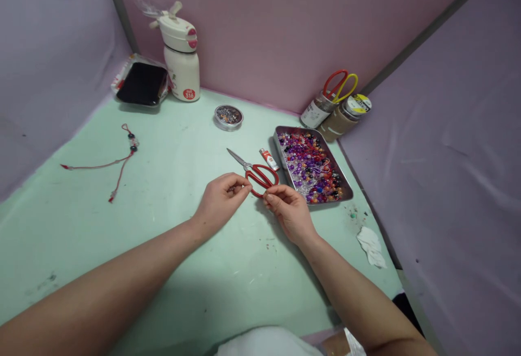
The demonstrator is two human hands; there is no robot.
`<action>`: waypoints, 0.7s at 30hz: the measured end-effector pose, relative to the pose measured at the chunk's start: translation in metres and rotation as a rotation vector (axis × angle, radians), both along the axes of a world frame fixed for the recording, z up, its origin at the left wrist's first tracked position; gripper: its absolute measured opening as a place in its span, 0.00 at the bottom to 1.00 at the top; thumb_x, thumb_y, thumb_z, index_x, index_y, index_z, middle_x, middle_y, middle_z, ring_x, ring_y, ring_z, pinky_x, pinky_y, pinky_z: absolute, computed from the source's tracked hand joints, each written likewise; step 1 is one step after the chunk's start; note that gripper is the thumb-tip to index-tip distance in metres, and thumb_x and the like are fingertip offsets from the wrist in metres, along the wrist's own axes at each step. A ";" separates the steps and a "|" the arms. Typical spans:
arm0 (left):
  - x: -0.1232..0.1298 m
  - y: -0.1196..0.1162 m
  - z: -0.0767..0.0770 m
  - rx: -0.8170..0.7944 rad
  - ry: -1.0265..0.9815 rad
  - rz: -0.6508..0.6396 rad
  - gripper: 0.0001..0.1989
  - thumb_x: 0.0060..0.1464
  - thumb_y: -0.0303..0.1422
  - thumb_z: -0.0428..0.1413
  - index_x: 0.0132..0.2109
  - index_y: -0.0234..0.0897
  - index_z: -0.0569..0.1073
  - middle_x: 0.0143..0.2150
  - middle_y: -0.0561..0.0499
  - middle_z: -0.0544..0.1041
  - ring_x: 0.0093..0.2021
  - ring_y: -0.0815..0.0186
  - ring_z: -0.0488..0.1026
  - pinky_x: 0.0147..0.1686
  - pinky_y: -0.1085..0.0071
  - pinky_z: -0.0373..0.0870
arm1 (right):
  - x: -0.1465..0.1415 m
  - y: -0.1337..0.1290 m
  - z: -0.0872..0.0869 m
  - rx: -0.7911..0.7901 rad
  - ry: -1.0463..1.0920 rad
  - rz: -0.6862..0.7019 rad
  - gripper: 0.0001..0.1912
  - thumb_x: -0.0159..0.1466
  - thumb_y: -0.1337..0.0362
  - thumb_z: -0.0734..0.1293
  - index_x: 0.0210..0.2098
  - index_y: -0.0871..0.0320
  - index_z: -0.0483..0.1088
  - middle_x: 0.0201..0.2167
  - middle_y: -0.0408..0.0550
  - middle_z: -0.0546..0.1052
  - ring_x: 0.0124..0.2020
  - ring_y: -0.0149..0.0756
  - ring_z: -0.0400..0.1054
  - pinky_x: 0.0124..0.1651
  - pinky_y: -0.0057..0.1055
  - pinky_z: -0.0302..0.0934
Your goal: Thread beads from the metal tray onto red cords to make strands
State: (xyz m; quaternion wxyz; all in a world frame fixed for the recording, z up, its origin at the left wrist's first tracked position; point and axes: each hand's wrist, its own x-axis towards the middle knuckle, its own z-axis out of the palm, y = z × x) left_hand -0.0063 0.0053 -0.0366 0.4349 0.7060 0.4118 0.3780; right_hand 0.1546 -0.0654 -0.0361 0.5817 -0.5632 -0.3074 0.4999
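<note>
My left hand (223, 197) is closed in a pinch, its fingertips by the handles of the red-handled scissors (260, 176) on the table. My right hand (291, 212) is pinched too, just right of it, near the lower handle. Whatever lies between the fingertips of either hand is too small to make out. A red and white lighter (269, 159) lies beside the scissors. Behind my right hand, a metal tray (345, 180) holds many purple, red, orange and clear beads. To the left lies a red cord with dark beads (132, 143), a loop at its top and two tails.
A small round container (228, 118) stands behind the scissors. Farther back are a white bottle (182, 68) and a black tray (142, 83). Jars (314, 114), one with red and yellow scissors, stand at the back right. A crumpled white tissue (371, 246) lies at the right edge.
</note>
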 end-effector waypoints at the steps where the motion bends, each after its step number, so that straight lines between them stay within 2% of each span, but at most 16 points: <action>1: 0.000 0.000 0.000 0.016 0.006 -0.002 0.06 0.52 0.33 0.54 0.31 0.37 0.75 0.24 0.55 0.68 0.26 0.70 0.64 0.28 0.73 0.61 | 0.000 0.000 0.000 0.005 0.008 -0.002 0.09 0.50 0.62 0.74 0.29 0.56 0.73 0.25 0.41 0.74 0.26 0.27 0.66 0.33 0.28 0.62; 11: -0.001 -0.004 0.001 0.130 0.026 -0.066 0.07 0.53 0.30 0.52 0.33 0.38 0.75 0.26 0.54 0.69 0.28 0.70 0.65 0.29 0.74 0.61 | 0.000 0.000 -0.004 0.016 -0.014 -0.017 0.10 0.49 0.62 0.74 0.29 0.56 0.72 0.24 0.41 0.73 0.25 0.27 0.64 0.31 0.28 0.61; 21: 0.000 -0.004 0.002 0.187 0.044 -0.075 0.06 0.53 0.28 0.53 0.32 0.37 0.75 0.25 0.55 0.68 0.27 0.71 0.64 0.29 0.74 0.61 | 0.002 0.000 -0.008 0.047 -0.036 0.006 0.09 0.50 0.63 0.74 0.29 0.56 0.72 0.24 0.40 0.73 0.25 0.27 0.64 0.31 0.28 0.59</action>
